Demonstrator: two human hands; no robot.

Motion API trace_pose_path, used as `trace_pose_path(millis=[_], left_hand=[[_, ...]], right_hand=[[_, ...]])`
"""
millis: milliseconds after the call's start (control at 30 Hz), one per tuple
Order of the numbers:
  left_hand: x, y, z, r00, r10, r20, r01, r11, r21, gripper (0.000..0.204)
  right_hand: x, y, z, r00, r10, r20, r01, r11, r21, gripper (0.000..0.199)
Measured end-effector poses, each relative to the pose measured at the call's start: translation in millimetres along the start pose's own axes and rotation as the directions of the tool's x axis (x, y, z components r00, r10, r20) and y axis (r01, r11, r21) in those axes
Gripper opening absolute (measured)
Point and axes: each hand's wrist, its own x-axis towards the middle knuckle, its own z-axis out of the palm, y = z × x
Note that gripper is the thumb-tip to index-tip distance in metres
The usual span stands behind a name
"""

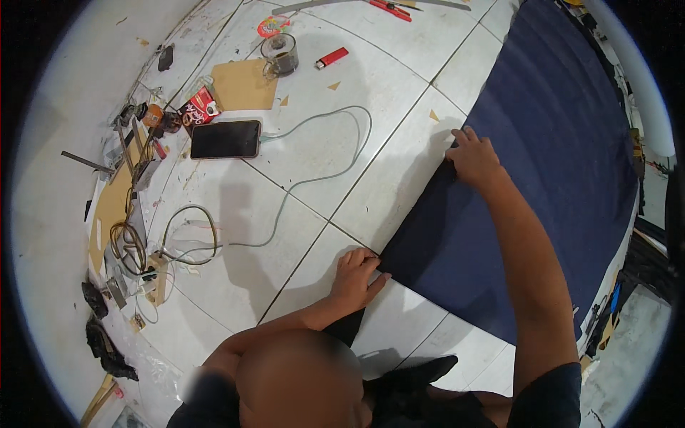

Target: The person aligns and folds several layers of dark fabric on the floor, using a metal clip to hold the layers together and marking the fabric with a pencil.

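A large dark blue fabric lies spread over the white tiled floor on the right, with some soft wrinkles. At its near left corner my left hand has its fingers bent and pinches the corner. Farther up the same left edge, my right hand grips the cloth's border, fingers on top and thumb at the edge. What lies beneath the fingertips is hidden.
Left of the fabric, a phone is plugged into a grey cable. Beyond it stand a glass mug of dark drink, a brown board and a red lighter. A power strip sits by the left wall.
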Motion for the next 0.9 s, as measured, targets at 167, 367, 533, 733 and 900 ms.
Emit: trace_pose_path(millis=[167,367,533,733,900], left_hand=[[-0.5,-1.7,0.8,1.0,0.013,0.007,-0.013,1.0,-0.006,0.029],[12.0,3.5,-9.6,0.97,-0.11,0.216,0.115,0.993,-0.01,0.04],[59.7,16.3,-7.7,0.966,-0.211,0.152,0.233,0.962,-0.143,0.061],[93.6,43.6,9.3,0.887,-0.33,0.322,0.34,0.94,0.028,0.071],[97.2,37.4,12.5,0.875,-0.387,0.291,0.429,0.898,-0.097,0.07]], right_hand=[[-1.4,-0.9,11.4,0.994,0.099,-0.053,-0.092,0.989,0.112,0.028],[-15.0,-20.5,47.7,0.9,0.149,-0.409,-0.003,0.942,0.337,0.037],[-94.8,-73.3,56.3,0.75,0.53,-0.396,0.08,0.521,0.85,0.048],[-164.8,-130.3,115.4,0.658,0.753,-0.006,0.02,-0.009,1.0,0.031],[-169.3,-141.0,118.5,0.668,0.741,-0.059,0.035,0.047,0.998,0.029]])
